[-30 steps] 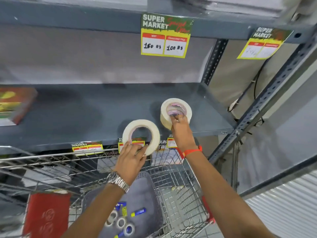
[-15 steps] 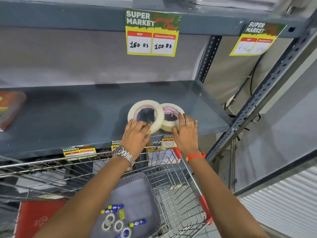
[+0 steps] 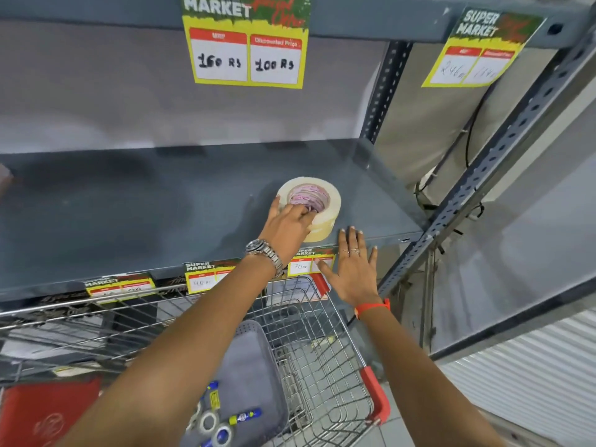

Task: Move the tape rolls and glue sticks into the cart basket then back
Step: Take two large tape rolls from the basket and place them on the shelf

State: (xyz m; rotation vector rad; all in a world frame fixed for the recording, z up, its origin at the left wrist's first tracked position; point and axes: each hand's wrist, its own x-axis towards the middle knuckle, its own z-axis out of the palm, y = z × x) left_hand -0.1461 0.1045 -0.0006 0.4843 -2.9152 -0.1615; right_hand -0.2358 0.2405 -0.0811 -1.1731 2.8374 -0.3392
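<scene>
Two cream masking tape rolls [image 3: 325, 217] lie stacked flat on the grey shelf [image 3: 129, 214], near its right end. My left hand [image 3: 287, 225] rests on the top roll, thumb on its outer left side and fingers curled into the core. My right hand [image 3: 353, 269] hovers flat with spread fingers over the shelf's front edge, just right of the stack and holding nothing. Below, a grey plastic basket [image 3: 254, 353] sits in the wire cart [image 3: 322, 366]. It holds small clear tape rolls [image 3: 209, 422] and blue-and-yellow glue sticks [image 3: 245, 416], partly hidden by my left forearm.
Price tags [image 3: 206, 275] hang along the shelf's front lip, and larger ones [image 3: 245, 50] on the shelf above. A perforated steel upright [image 3: 483, 175] slants down the right side. A red flat item [image 3: 48, 411] lies in the cart's left part.
The two rolls went from being held apart in the air to lying stacked on the shelf. My right hand let go and drew back to the shelf edge.
</scene>
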